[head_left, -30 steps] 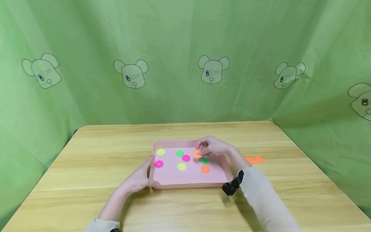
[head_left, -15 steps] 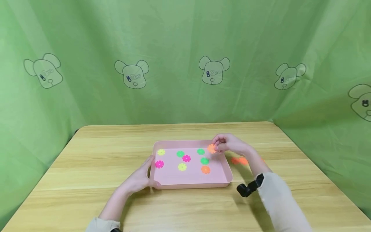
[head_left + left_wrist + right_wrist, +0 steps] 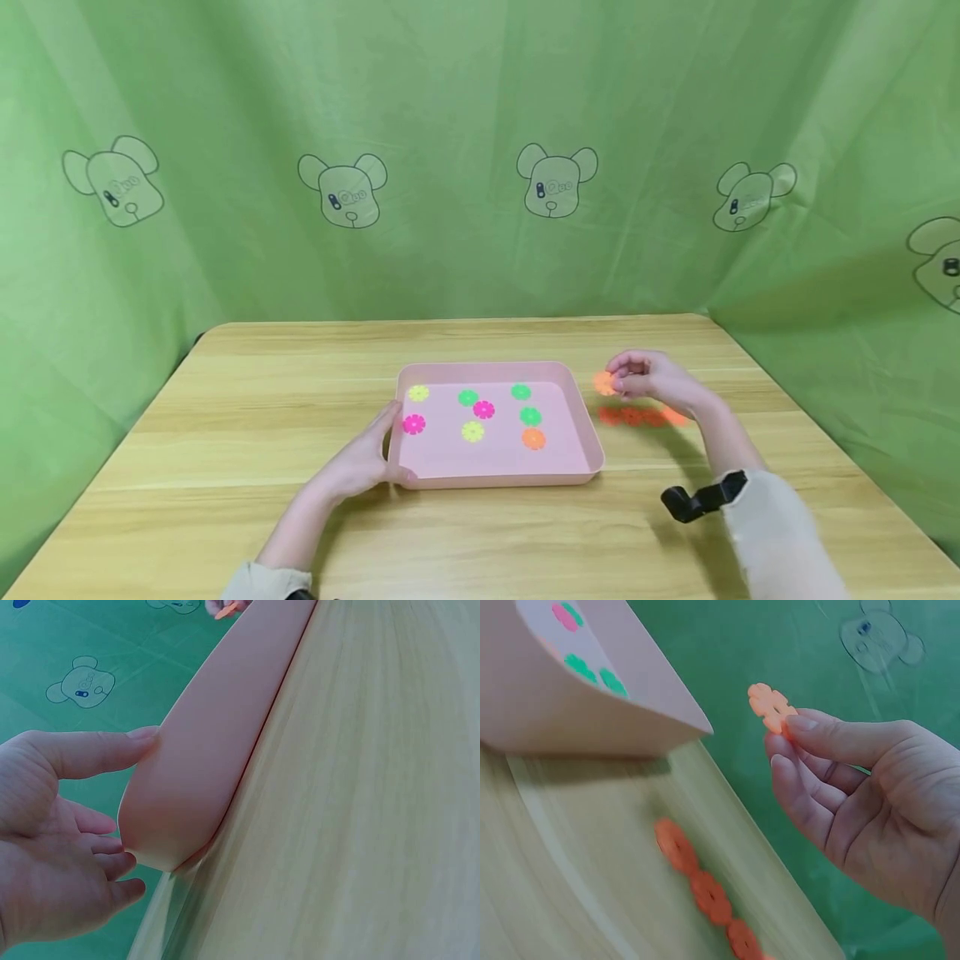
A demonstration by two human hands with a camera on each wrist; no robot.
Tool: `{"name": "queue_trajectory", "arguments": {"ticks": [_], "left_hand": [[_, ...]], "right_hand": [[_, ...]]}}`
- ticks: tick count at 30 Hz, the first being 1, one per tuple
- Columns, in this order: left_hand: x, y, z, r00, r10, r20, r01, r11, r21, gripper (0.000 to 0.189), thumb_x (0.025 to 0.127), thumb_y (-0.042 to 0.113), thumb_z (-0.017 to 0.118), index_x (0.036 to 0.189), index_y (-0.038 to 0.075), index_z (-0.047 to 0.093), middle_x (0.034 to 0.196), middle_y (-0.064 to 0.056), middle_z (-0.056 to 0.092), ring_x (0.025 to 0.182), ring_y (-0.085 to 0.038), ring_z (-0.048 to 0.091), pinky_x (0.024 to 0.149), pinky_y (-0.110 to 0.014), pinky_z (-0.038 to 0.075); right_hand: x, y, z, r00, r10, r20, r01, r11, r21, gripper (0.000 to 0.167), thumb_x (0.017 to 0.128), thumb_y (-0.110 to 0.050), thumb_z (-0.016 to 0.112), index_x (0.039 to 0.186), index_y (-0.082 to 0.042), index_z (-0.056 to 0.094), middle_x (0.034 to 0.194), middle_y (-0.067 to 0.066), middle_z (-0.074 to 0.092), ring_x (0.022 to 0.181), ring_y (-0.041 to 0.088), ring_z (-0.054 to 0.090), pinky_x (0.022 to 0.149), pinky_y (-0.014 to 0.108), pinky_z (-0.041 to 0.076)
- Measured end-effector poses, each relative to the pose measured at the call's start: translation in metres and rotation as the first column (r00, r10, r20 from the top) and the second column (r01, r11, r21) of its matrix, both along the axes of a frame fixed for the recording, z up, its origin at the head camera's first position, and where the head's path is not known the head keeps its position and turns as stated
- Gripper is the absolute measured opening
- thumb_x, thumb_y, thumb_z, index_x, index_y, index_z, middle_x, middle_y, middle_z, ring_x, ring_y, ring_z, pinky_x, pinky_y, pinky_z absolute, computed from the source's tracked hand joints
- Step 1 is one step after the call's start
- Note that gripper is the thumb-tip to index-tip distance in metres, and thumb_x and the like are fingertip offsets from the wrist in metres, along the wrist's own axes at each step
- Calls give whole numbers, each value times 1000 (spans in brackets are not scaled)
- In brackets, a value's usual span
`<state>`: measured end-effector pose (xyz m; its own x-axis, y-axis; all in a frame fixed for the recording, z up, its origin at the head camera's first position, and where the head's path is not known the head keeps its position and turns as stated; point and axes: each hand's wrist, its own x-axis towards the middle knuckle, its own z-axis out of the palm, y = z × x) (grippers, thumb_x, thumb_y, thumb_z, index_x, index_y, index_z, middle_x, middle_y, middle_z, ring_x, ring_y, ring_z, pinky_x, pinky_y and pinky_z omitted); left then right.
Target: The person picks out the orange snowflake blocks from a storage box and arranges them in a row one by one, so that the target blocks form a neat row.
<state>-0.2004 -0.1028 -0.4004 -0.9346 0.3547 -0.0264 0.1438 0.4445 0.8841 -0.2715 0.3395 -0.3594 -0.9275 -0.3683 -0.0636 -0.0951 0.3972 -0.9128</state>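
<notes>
In the head view, my left hand (image 3: 356, 461) spans the left end of a shallow pink tray (image 3: 495, 481). The left wrist view shows the thumb (image 3: 112, 752) laid nearly straight against the tray's rim, with the other fingertips at its outer wall. My right hand (image 3: 656, 382) pinches an orange snowflake building disc (image 3: 769, 707) between thumb and fingers. It is raised above the table, right of the tray. Below it, several orange discs (image 3: 632, 417) lie in a row on the wood.
Inside the tray lie green discs (image 3: 521, 392), pink discs (image 3: 483, 409), yellow discs (image 3: 472, 431) and one orange disc (image 3: 533, 438), spread apart. A green curtain (image 3: 450, 267) with bear-head prints surrounds the back and sides of the wooden table (image 3: 450, 533).
My right hand has carried the orange disc rightward from over the tray, past its right rim. A green disc and more of the orange row now show. The left hand stays put.
</notes>
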Motion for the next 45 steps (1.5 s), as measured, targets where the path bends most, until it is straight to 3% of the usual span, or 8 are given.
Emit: {"name": "queue_trajectory", "arguments": {"ticks": [6,11,20,26,33,39,45], "left_hand": [[0,0,0,1000,1,1,-1,1000,-11,108,62,11,81,146,-3,14,153,-19,11,139,-34,9,110,-53,8],[1,0,1,1000,4,4,-4,1000,-7,109,62,10,81,146,-3,14,153,-19,12,139,-34,9,110,-53,8],[1,1,2,1000,12,11,-12,1000,-7,107,62,9,80,146,-3,15,152,-20,12,138,-36,10,109,-54,9],[1,2,2,1000,9,12,-9,1000,0,107,62,8,80,146,-4,14,152,-20,11,139,-36,9,109,-54,8],[1,1,1,1000,12,12,-12,1000,-5,108,62,9,80,146,-4,14,152,-20,11,138,-36,9,109,-54,8],[2,1,1,1000,14,19,-14,1000,-7,108,62,9,80,146,-3,14,152,-19,11,138,-36,9,109,-54,8],[3,2,1,1000,16,16,-16,1000,-5,107,62,8,80,146,-4,15,152,-20,12,138,-36,9,109,-55,8]], "right_hand": [[14,23,-1,997,-66,-24,67,998,11,37,87,-4,60,116,15,44,95,6,60,86,16,61,79,42,53],[21,42,-8,991,-132,-19,131,991,-16,35,87,-5,61,113,12,45,90,3,62,81,18,63,74,37,54],[30,77,-20,986,-169,9,169,977,-133,22,88,-2,59,109,2,52,91,1,64,84,16,63,77,32,54],[38,95,-25,979,-199,41,203,953,-227,18,88,2,57,105,-2,54,91,1,64,83,14,63,75,27,54],[43,110,-33,954,-291,72,299,929,-216,25,87,0,59,110,6,51,92,1,62,81,13,63,74,25,54],[44,120,-42,935,-337,109,353,905,-237,19,88,1,58,106,5,52,89,1,62,78,13,64,73,25,54],[43,123,-47,910,-405,93,413,905,-105,19,90,-3,56,106,7,54,85,-4,60,75,7,61,71,25,54]]}}
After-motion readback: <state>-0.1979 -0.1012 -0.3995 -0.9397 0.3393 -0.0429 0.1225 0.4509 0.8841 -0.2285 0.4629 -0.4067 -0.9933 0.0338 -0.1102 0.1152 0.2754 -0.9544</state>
